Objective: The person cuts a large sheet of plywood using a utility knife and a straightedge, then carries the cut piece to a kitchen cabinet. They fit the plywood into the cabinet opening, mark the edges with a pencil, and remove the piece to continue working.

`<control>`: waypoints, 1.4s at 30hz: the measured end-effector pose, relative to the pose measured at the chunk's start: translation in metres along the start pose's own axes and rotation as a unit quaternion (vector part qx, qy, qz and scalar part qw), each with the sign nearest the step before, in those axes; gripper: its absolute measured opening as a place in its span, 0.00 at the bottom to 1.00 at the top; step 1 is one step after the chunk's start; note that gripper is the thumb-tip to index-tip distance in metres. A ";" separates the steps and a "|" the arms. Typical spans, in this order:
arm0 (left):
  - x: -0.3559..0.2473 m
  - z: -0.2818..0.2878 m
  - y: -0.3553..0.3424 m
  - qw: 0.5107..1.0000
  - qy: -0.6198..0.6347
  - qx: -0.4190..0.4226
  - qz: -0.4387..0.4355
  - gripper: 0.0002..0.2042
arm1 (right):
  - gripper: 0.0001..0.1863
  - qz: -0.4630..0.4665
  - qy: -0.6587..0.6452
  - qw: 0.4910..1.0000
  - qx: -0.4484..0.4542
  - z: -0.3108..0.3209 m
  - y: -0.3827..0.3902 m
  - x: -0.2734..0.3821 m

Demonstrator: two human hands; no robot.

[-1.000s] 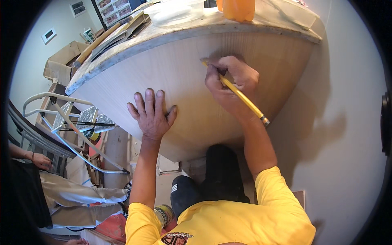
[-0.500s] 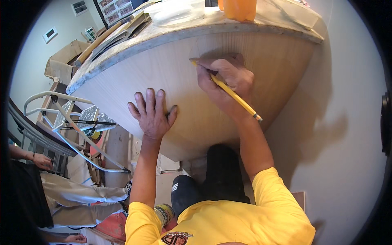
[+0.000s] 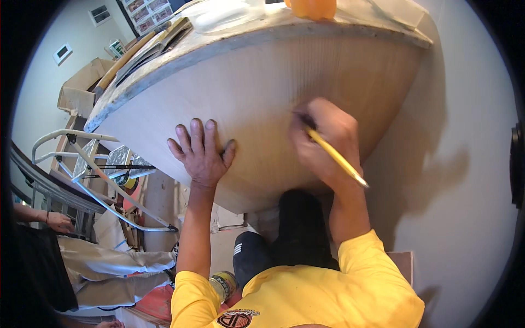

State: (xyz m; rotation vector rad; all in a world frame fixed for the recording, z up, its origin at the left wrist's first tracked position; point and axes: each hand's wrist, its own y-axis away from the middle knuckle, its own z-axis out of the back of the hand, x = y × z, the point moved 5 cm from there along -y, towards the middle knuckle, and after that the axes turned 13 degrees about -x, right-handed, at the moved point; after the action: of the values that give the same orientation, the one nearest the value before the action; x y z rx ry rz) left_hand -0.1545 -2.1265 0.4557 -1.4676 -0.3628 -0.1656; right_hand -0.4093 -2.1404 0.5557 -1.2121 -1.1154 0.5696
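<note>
My right grip (image 3: 328, 134) is clamped on the yellow pencil (image 3: 340, 160), at the right of the wood-grain panel (image 3: 257, 104); my left grip (image 3: 205, 158) lies flat on it, fingers apart. A loosened pinch or slipping palm could make the blurred tip skid, leaving a stray mark.

head-worn view (fisheye), looking down

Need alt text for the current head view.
A person's right hand holds a yellow pencil, tip indistinct, at a pale wood panel; the left hand is spread against the panel. A stepladder stands at left.
</note>
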 end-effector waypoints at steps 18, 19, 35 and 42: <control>-0.014 -0.010 -0.007 1.000 -0.004 -0.025 0.007 0.36 | 0.16 -0.336 0.021 0.840 -0.425 0.104 0.222 -0.161; -0.013 -0.009 -0.006 1.000 -0.002 -0.022 0.007 0.36 | 0.16 -0.344 0.003 0.827 -0.445 0.105 0.228 -0.174; -0.016 -0.009 -0.011 0.999 -0.013 -0.033 0.000 0.36 | 0.13 -0.349 0.033 0.816 -0.460 0.106 0.228 -0.220; -0.015 -0.009 -0.010 1.000 -0.018 -0.022 0.001 0.37 | 0.13 -0.334 0.038 0.825 -0.453 0.108 0.218 -0.218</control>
State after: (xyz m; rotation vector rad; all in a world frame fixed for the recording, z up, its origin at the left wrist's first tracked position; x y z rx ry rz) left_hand -0.1703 -2.1378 0.4597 -1.5164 -0.3888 -0.1477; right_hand -0.5493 -2.2095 0.2681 -1.4645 -1.7042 -0.6371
